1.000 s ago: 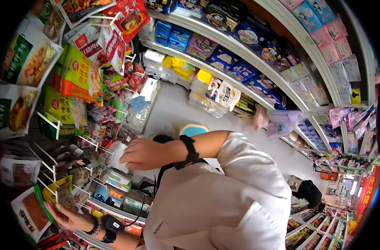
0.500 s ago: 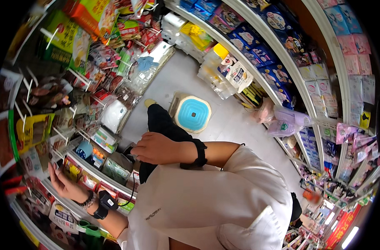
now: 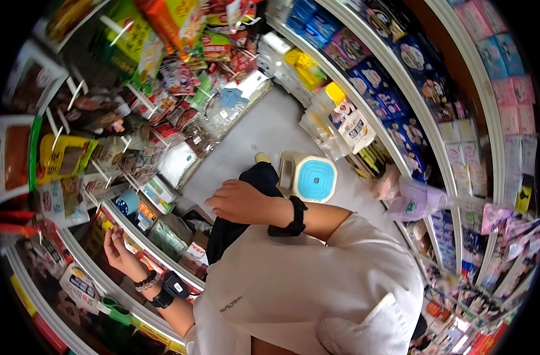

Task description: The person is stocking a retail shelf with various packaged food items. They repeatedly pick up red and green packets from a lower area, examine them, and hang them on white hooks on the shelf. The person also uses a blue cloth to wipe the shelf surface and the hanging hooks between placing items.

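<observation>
My left hand (image 3: 122, 254) is raised beside the lower shelves on the left, its fingers apart and nothing in them. A beaded bracelet and a black band with a small dark box (image 3: 174, 285) circle that wrist. In front of my body hovers my right hand (image 3: 234, 202), back upward, above my dark trouser leg (image 3: 225, 236). Its fingers reach left, loosely bent and apart, and I see nothing held; the palm is hidden. A black strap (image 3: 296, 214) wraps the right wrist. Closest to my left hand are yellow and red packets (image 3: 98, 234) on the shelf.
A cream stool (image 3: 315, 178) with a blue top stands on the grey floor (image 3: 240, 142) beyond my right hand. Hooks with bagged foods (image 3: 66, 157) jut out on the left. Shelves of blue packages (image 3: 364, 83) curve along the right, with a lilac bag (image 3: 421, 198) hanging there.
The view has shifted, so the stool and my foot appear further right. Both hands also sit further right in the picture. Neither has taken hold of anything visible.
</observation>
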`<state>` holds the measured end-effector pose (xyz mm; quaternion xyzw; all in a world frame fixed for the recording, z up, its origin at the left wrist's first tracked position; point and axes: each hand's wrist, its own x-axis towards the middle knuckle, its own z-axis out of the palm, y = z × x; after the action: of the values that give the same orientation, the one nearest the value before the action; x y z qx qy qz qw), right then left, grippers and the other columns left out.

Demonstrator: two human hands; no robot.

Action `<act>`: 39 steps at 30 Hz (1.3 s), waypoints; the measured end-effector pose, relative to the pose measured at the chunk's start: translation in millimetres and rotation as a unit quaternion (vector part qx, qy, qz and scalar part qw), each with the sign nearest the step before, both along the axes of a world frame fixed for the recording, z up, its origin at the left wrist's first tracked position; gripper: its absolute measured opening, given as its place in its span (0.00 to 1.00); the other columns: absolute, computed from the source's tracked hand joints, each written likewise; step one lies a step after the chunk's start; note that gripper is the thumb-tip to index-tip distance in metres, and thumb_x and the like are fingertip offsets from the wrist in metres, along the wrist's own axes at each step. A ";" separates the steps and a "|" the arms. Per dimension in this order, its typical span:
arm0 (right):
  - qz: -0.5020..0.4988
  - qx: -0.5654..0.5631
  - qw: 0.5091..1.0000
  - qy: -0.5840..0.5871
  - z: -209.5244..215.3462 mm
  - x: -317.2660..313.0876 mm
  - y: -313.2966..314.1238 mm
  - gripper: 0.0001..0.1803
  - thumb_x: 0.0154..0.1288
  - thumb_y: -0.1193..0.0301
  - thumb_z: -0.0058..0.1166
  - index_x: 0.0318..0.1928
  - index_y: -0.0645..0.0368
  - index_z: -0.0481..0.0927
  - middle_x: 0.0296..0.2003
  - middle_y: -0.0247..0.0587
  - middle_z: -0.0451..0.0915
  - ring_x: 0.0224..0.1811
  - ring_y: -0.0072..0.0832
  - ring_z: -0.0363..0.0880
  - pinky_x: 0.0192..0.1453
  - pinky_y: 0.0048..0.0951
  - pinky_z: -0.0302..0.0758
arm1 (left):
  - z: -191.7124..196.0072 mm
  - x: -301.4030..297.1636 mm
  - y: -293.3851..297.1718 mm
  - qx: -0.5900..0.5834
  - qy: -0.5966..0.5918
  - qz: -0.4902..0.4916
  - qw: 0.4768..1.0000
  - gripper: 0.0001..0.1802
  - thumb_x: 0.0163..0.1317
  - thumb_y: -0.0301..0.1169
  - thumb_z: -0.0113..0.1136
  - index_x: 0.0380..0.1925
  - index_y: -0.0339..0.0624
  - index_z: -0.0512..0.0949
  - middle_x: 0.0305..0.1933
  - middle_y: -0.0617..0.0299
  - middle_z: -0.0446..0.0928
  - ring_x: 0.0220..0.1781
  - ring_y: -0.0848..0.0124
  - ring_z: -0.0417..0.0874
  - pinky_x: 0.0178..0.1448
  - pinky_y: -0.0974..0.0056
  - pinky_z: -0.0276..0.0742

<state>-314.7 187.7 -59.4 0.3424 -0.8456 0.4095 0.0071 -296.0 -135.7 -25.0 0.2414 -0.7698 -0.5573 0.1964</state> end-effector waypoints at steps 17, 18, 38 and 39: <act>-0.288 0.036 0.950 -0.113 -36.3 -27.8 205.4 0.09 0.54 0.69 0.51 0.36 0.56 0.75 0.26 0.38 0.74 0.32 0.36 0.75 0.43 0.35 0.71 | -171.7 -157.5 268.1 0.024 -0.131 -0.318 0.939 0.11 0.63 0.26 0.48 0.43 0.35 0.74 0.37 0.55 0.77 0.35 0.71 0.78 0.35 0.69 0.77; -0.311 0.031 0.941 -0.132 -39.3 -28.7 217.0 0.10 0.54 0.69 0.52 0.37 0.56 0.75 0.26 0.38 0.75 0.32 0.37 0.75 0.44 0.35 0.71 | -189.5 -167.1 276.7 0.017 -0.140 -0.329 0.934 0.11 0.62 0.25 0.48 0.44 0.35 0.73 0.37 0.55 0.77 0.35 0.71 0.78 0.34 0.69 0.78; -0.535 0.011 0.745 -0.398 -174.4 24.5 214.6 0.13 0.51 0.75 0.54 0.40 0.59 0.75 0.26 0.44 0.76 0.31 0.42 0.75 0.37 0.38 0.72 | -523.3 -345.7 354.1 -0.444 -0.259 -0.542 0.665 0.14 0.49 0.34 0.53 0.34 0.43 0.81 0.61 0.35 0.58 0.45 0.50 0.78 0.52 0.55 0.72; -0.541 0.019 0.735 -0.408 -182.3 28.5 210.1 0.13 0.51 0.75 0.54 0.40 0.59 0.75 0.26 0.44 0.76 0.31 0.42 0.75 0.37 0.38 0.72 | -533.2 -352.9 365.9 -0.454 -0.263 -0.562 0.640 0.13 0.49 0.34 0.53 0.34 0.43 0.81 0.62 0.37 0.57 0.45 0.51 0.78 0.52 0.55 0.72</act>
<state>-286.2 397.8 -241.6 -0.3726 -0.8178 0.4206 -0.1246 -648.8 230.1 -558.2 -0.2206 -0.9327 -0.0546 -0.2800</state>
